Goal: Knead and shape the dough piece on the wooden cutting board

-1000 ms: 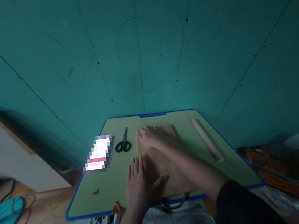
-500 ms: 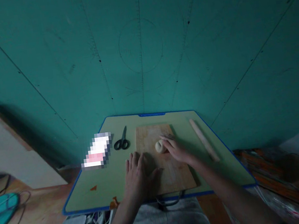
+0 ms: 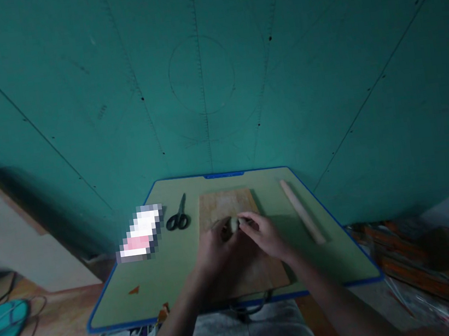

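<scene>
Between my two hands is a small pale lump of dough (image 3: 234, 224), held over the middle of a wooden cutting board (image 3: 229, 200). My left hand (image 3: 215, 246) is closed around its left side, with the fingers curled. From the right, the thumb and fingertips of my right hand (image 3: 263, 234) pinch the lump. My fingers cover much of the dough, so its full shape is hidden. To the right of the board lies a wooden rolling pin (image 3: 302, 211). Black-handled scissors (image 3: 179, 218) rest to the left of the board.
The light tabletop (image 3: 169, 285) has a blue rim and stands against a green wall (image 3: 213, 81). A blurred-out phone-like object (image 3: 141, 233) lies at its left edge. Small orange-brown scraps (image 3: 134, 290) sit near the front left. Bags and clutter (image 3: 426, 285) are on the floor at right.
My left hand has come off the board's left side and joined my right hand at the dough. Both hands now hold the dough, which was under my right hand on the board. The view has shifted slightly.
</scene>
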Demonstrator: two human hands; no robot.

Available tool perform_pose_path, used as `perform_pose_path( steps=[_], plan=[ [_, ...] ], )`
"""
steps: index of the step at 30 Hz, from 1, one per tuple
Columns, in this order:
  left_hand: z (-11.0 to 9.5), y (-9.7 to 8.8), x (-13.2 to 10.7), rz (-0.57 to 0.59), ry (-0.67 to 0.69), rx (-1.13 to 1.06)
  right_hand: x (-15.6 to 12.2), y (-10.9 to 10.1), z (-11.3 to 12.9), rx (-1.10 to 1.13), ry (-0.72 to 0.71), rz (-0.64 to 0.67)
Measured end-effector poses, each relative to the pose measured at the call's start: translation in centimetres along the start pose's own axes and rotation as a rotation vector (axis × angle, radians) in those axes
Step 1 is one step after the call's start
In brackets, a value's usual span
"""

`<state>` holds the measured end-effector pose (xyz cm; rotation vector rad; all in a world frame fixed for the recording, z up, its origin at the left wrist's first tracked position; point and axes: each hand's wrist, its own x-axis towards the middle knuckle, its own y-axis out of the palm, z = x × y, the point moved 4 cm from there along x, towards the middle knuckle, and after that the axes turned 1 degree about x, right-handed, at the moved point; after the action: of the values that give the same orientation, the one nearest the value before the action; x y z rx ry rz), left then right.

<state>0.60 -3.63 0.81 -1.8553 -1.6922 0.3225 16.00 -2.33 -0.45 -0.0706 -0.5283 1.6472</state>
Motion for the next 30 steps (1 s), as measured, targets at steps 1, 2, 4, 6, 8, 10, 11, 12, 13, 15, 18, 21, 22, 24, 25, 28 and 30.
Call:
perform_pose_path(
  steps=[1,2,4,6,8,10,11,12,13,15,18,21,22,24,25,28,30],
  plan=[
    [0.0,-0.3,-0.1,0.000,-0.023,-0.069,0.1,0.0,0.1,0.028,-0.002,-0.016],
    [0.1,-0.5,-0.1,0.002,-0.043,-0.120,0.3,0.0,0.2,0.052,-0.005,-0.033],
    [0.2,-0.9,0.0,-0.011,-0.076,-0.183,0.6,0.0,0.6,0.087,-0.008,-0.057],
    [0.3,-1.0,0.2,-0.044,-0.099,-0.244,0.9,0.0,0.8,0.110,-0.008,-0.068],
    [0.4,-0.9,0.4,-0.076,-0.114,-0.321,1.1,0.1,1.1,0.128,-0.008,-0.085],
    [0.3,-0.7,0.6,-0.105,-0.128,-0.399,1.1,0.2,1.4,0.128,-0.009,-0.109],
    [0.2,-0.6,0.8,-0.118,-0.134,-0.435,1.2,0.3,1.5,0.118,-0.007,-0.111],
    [0.2,-0.5,0.9,-0.130,-0.140,-0.467,1.2,0.5,1.6,0.102,-0.003,-0.106],
    [0.1,-0.5,1.1,-0.141,-0.144,-0.493,1.3,0.7,1.8,0.086,0.000,-0.095],
    [0.1,-0.6,1.5,-0.141,-0.145,-0.520,1.6,0.9,1.9,0.073,-0.002,-0.073],
    [0.2,-0.9,2.1,-0.074,-0.117,-0.527,2.2,1.0,2.0,0.132,-0.027,-0.066],
    [0.3,-1.5,2.5,-0.043,-0.074,-0.527,2.3,0.9,1.6,0.230,-0.022,-0.063],
    [0.4,-1.6,2.5,-0.054,-0.068,-0.519,2.3,0.9,1.5,0.262,-0.010,-0.067],
    [0.4,-1.8,2.4,-0.087,-0.065,-0.499,2.1,0.9,1.2,0.317,0.022,-0.078],
    [0.4,-1.8,2.4,-0.102,-0.066,-0.492,2.0,1.0,1.1,0.333,0.034,-0.084],
    [0.5,-1.6,2.2,-0.139,-0.069,-0.497,1.8,1.0,1.1,0.330,0.030,-0.112],
    [0.7,-1.3,2.1,-0.155,-0.076,-0.525,1.8,1.0,1.2,0.310,-0.005,-0.137]
  ],
)
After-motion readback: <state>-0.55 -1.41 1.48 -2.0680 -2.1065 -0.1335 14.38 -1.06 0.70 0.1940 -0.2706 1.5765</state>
